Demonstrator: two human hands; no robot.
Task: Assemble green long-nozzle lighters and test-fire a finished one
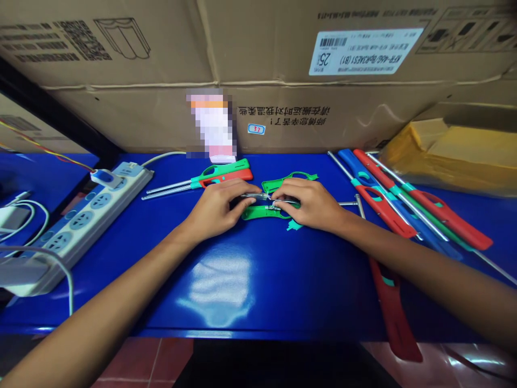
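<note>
My left hand (220,207) is closed, its thumb and forefinger pinching a small see-through cylinder with a metal end (256,196). Facing it, my right hand (309,203) is closed on a thin bent wire (276,203) that meets the cylinder's end. Just below my fingertips lies one green lighter shell half (258,213), partly covered by the right hand. The other green shell half (299,177) rests behind my hands. A small teal plastic piece (294,225) sits under the right hand. A thin metal rod (347,203) sticks out to the right of that hand.
Assembled lighters lie left, one green (238,166) and one red (240,175); several more, including a red lighter (388,213), are at right. One red lighter (396,318) overhangs the front edge. A power strip (81,221), phone-like device (214,129) and cardboard box (464,156) surround the blue table (161,285).
</note>
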